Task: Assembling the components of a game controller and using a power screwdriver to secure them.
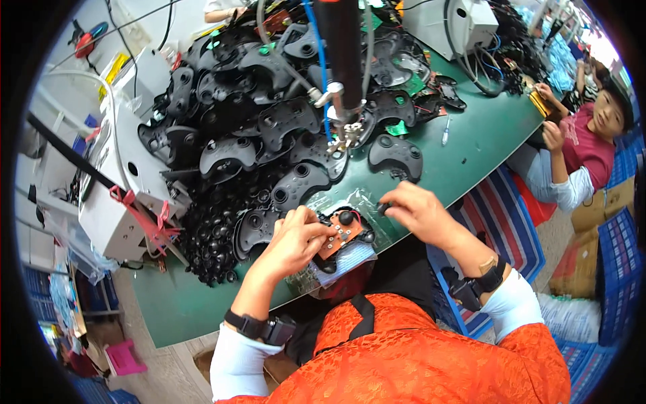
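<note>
An orange-brown circuit board with a black thumbstick and a red wire sits in a dark controller half near the table's front edge. At its left side, my left hand is closed on the board's edge, fingertips partly hidden. My right hand is raised right of the board, its fingers pinching a small black part, probably a thumbstick cap. A pale blue pad lies under the board, with clear plastic film around it. Beyond the right hand lies a dark grey controller shell.
Dark controller shells are heaped across the green table. Small round black caps form a pile at the left. A black vertical tool with hoses hangs overhead. A screwdriver lies farther right. Another person sits at the right.
</note>
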`<state>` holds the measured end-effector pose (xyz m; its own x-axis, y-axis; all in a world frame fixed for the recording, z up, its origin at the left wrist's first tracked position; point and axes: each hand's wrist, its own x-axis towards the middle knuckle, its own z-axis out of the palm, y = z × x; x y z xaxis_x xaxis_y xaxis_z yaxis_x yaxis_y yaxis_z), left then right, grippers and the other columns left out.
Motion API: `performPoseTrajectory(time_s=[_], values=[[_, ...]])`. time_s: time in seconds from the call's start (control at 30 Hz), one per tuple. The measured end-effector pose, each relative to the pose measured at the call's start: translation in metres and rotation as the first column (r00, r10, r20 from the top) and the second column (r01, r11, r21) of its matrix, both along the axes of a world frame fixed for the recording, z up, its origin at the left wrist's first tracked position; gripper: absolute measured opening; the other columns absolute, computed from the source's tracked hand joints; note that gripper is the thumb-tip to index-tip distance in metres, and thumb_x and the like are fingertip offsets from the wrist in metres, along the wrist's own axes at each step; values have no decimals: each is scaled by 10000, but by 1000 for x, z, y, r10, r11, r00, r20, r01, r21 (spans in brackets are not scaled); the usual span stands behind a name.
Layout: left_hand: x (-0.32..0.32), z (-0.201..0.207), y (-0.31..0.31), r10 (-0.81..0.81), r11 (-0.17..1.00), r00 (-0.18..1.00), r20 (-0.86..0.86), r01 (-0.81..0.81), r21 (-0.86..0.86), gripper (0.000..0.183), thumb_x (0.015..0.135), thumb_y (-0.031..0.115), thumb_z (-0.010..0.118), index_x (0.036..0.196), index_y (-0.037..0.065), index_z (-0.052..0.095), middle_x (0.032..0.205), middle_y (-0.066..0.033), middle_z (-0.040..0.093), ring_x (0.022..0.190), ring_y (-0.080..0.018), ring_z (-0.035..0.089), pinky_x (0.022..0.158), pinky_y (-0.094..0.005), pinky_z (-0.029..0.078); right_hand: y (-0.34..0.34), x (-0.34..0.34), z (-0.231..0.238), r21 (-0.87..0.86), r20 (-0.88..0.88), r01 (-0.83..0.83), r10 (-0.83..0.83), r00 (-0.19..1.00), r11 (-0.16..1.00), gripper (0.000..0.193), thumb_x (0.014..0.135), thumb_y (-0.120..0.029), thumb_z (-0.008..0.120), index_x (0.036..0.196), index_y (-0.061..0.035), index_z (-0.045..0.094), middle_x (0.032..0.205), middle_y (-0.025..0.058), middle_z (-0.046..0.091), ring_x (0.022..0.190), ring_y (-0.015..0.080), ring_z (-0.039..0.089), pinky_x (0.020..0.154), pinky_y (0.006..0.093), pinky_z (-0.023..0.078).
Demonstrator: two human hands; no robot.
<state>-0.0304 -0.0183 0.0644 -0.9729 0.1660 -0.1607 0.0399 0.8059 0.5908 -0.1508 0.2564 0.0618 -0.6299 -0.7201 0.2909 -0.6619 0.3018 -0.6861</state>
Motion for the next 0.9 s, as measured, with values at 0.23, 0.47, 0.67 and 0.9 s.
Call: performPoseTrajectory(time_s=[0.23,0.47,0.67,0.9], values=[[-27,-7,-20,-73,988,988,135,53,146,236,877,212,656,1079,191,777,1055,-89,571,1100,-276,542,943,-415,433,-74,40,5,85,-151,-325,334,930,942,230,845,-92,705,1067,-92,640,923,76,605,815,293,647,691,396,535],[-41,-14,-27,-179,971,975,134,154,182,294,812,34,620,1071,76,753,937,-148,570,966,-303,579,859,-392,479,-85,38,8,263,-223,-337,396,891,904,152,850,-129,674,991,-104,622,871,54,606,814,261,659,661,387,551],[-35,-12,-27,-150,977,985,90,134,164,251,857,151,679,1089,122,771,959,-112,585,956,-288,596,859,-388,496,-82,40,4,279,-202,-339,400,894,899,95,872,-146,639,959,-108,632,863,46,619,826,244,670,654,387,557],[-32,-8,-24,-140,983,984,109,126,132,272,861,226,698,1104,123,765,989,-103,573,995,-282,588,875,-399,481,-84,41,-4,363,-206,-351,442,873,863,73,888,-145,627,940,-94,637,867,62,636,832,254,672,659,386,564]])
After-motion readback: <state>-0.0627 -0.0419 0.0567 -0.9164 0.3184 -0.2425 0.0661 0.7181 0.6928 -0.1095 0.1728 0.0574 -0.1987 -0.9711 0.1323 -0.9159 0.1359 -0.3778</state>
